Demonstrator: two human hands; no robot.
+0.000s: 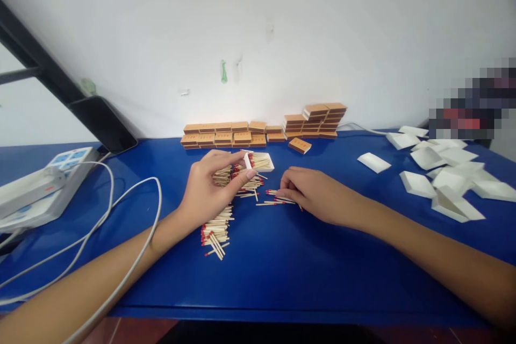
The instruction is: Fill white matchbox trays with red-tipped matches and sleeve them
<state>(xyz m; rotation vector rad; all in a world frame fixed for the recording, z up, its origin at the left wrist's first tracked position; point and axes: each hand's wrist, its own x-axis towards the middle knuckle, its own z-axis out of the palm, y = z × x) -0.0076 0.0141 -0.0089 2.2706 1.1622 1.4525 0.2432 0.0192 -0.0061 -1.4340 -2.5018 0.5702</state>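
Observation:
My left hand (212,185) is curled over a pile of red-tipped matches (217,228) on the blue table (282,269), its fingers closed on a small white tray (260,162) holding several matches. My right hand (312,191) rests to the right, fingers pinched on a few loose matches (274,200) lying on the table. More matches spread between the two hands.
Stacks of orange matchboxes (242,134) line the wall, with a taller stack (318,120) to the right and one single box (299,145) in front. Several empty white trays (439,172) lie at the right. A power strip (44,185) and white cables (121,215) sit at the left.

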